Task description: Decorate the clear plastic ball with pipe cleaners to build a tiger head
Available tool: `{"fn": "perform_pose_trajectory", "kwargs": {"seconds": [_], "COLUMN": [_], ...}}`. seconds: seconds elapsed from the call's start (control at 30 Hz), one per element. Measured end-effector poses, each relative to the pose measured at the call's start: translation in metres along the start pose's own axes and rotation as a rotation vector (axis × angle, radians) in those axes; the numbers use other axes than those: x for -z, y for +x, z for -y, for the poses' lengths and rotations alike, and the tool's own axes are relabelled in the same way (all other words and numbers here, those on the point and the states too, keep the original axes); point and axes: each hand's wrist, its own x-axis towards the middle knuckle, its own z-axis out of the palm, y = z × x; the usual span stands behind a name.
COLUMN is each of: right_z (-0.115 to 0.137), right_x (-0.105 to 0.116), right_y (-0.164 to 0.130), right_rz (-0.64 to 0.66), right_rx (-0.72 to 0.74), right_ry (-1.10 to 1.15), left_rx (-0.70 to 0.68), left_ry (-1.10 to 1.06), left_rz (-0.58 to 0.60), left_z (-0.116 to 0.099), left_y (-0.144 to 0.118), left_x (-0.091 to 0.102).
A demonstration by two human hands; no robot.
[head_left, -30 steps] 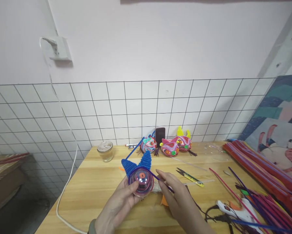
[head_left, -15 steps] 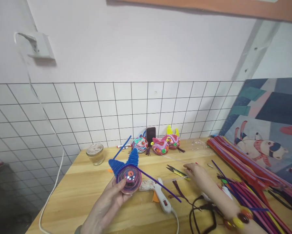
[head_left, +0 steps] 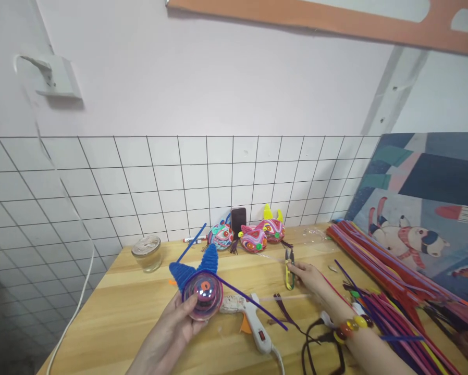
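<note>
Presently I list two hands, both occupied. Left hand (head_left: 179,320): closed around the round, clear-domed ornament with a purple fuzzy rim (head_left: 205,299), above the pale wooden table (head_left: 112,302); its two pointed blue fuzzy ears (head_left: 209,261) point away. Right hand (head_left: 311,276): fingers pinched on the small snips with yellow and dark green handles (head_left: 287,270), blades facing the wall, well apart from the ornament.

Step, in my judgement: tool pick-up, ornament held ready. A next move would, I think, call for seating the handles in the palm and bringing the blades to the long purple fuzzy stem (head_left: 273,319) jutting from the rim, clear of ears and dome.

Room: bare wood left of the ornament, out to the left edge. Tight spots: white glue gun with orange trigger (head_left: 257,328), crossed in view by the stem; black cable (head_left: 327,337) by the right forearm; heaped pink and purple fuzzy stems (head_left: 398,317) at right; three patterned, eared round figures (head_left: 253,239) along the back. Front edge: not in view.
</note>
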Motion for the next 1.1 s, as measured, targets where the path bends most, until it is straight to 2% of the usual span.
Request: {"fn": "perform_pose_trajectory", "kwargs": {"seconds": [0.1,0.2,0.4,0.5,0.67,0.93,1.1], "right_z": [-0.004,-0.001,0.019,0.029,0.045,0.058,0.047], "right_x": [0.003,0.001,-0.003,-0.007,-0.012,0.011,0.021], "right_y": [-0.001,-0.001,-0.010,-0.033,-0.090,-0.154,-0.194], "right_rz": [0.063,0.116,0.120,0.126,0.130,0.092,0.172], "right_rx": [-0.088,-0.112,0.009,0.087,0.175,0.202,0.234], "right_ry": [-0.010,-0.037,-0.107,-0.129,-0.116,-0.103,-0.229], "left_rx": [0.013,0.012,-0.004,-0.002,0.013,0.006,-0.010], "left_ry": [-0.015,-0.023,-0.004,-0.004,0.018,0.035,0.042], "left_rz": [0.008,0.017,0.014,0.009,0.001,0.043,0.052], "left_z": [0.000,0.000,0.000,0.001,0.004,0.001,0.001], "left_y": [-0.002,-0.003,-0.002,0.000,0.000,-0.006,-0.006], "left_x": [-0.002,-0.004,-0.004,-0.002,-0.001,-0.009,-0.006]}}
